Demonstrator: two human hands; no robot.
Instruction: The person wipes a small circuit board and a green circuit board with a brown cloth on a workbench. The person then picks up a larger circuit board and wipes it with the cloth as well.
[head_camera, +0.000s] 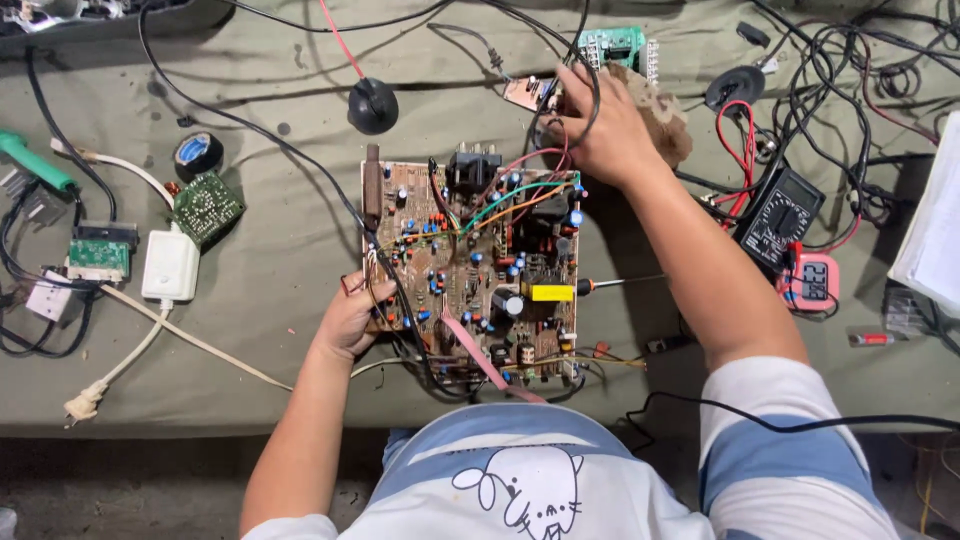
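Observation:
A large brown circuit board (470, 270), crowded with capacitors, coils and coloured wires, lies on a grey-green cloth before me. My left hand (352, 315) grips the board's left edge near its lower corner. My right hand (600, 125) reaches beyond the board's far right corner, fingers closed around black cables beside a small copper-coloured board (525, 92) and a brown rag (665, 115). A thin screwdriver (620, 283) lies to the right of the big board.
A black multimeter (780, 212) and a small red meter (810, 282) sit at right among tangled leads. At left lie a green square board (207, 207), a tape roll (198, 152), a white adapter (170, 265) and a green-handled tool (35, 160). A black suction cap (372, 105) lies behind.

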